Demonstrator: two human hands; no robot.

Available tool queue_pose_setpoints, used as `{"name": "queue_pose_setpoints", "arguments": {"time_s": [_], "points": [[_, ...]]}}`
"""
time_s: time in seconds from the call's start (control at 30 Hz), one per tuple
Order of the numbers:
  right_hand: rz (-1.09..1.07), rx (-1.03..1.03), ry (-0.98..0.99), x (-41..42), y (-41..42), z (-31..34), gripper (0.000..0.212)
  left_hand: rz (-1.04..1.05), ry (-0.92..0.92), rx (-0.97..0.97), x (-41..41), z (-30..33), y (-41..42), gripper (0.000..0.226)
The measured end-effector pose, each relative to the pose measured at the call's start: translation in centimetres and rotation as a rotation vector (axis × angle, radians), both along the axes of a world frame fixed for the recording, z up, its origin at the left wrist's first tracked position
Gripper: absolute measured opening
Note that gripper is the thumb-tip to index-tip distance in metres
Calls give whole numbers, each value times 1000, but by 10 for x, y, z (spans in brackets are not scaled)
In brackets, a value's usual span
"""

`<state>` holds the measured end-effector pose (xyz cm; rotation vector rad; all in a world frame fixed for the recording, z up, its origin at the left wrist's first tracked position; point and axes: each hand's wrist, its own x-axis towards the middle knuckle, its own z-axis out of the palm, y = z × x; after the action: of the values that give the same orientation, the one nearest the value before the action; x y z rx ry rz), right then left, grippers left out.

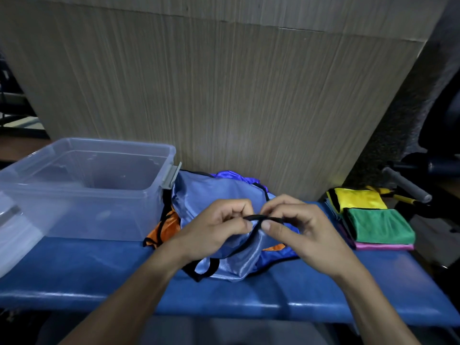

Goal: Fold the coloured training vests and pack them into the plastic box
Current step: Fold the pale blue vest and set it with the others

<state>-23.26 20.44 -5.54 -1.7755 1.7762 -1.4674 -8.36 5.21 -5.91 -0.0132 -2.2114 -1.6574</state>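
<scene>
The left hand (pixel 214 225) and the right hand (pixel 296 225) were close together, and both pinched the black edge of a light blue vest (pixel 211 192) that lay on the blue bench (pixel 99 275). An orange vest (pixel 166 230) and a purple vest (pixel 236 176) peeked out from under it. The plastic box (pixel 82 185) stood open just to the left, and a pile of folded vests (pixel 371 217) with yellow and green on top sat to the right.
</scene>
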Motion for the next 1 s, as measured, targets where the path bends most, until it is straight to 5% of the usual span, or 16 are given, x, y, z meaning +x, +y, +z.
{"name": "queue_pose_setpoints", "arguments": {"time_s": [0.4,0.8,1.0], "points": [[-92,-95,-96,4,-11,-4,32,275,120,-382,15,-3,5,10],[15,-5,-141,24,1,6,40,358,234,-330,35,5,-3,11],[51,13,-49,39,15,39,35,317,340,-122,49,55,4,12]]}}
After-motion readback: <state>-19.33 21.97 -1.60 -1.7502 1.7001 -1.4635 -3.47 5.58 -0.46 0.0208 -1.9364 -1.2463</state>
